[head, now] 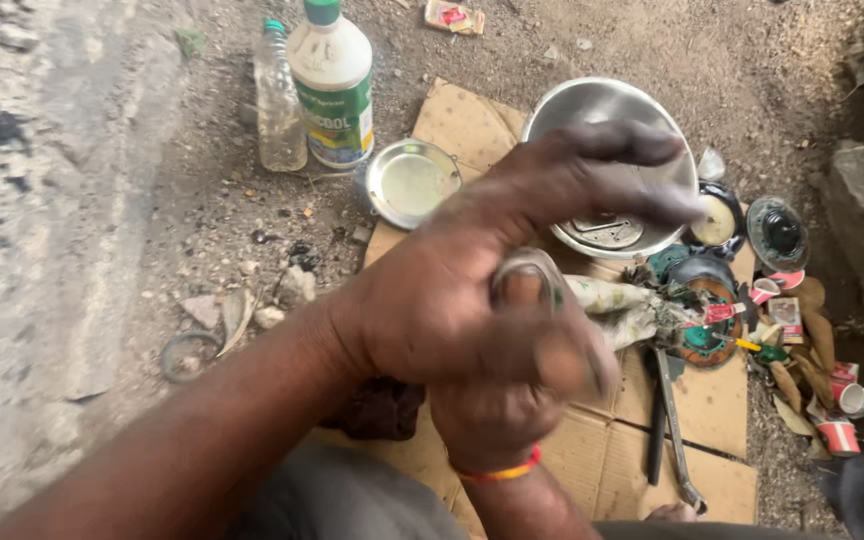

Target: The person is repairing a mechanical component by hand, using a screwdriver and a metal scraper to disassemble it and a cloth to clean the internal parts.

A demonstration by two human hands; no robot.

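Item: small grey metal ring [530, 268], held between both hands above the cardboard sheet [712, 400] on the ground.

Left hand [452, 300]: lay over the right, fingers [602, 175] stretched forward and loose, thumb pressed to the ring; a partial grip, not closed round it.

Right hand [497, 420]: below the left, curled up under the ring, orange band [497, 472] at the wrist. I judged it braced the ring from beneath so the left thumb could work on it, but whether that grip was shut I could not tell.

Beyond my hands: large steel bowl [607, 110] with small parts inside, kept within reach; smaller steel dish [412, 182] to its left; white bottle with green label [332, 80] and clear plastic bottle [279, 100] farther left.

To the right of my hands: rag [617, 305], round green-and-copper parts [707, 330], long metal tool [674, 420].

Hard to make out: the ring blurred and half covered; my right fingers hidden; bowl contents unclear.
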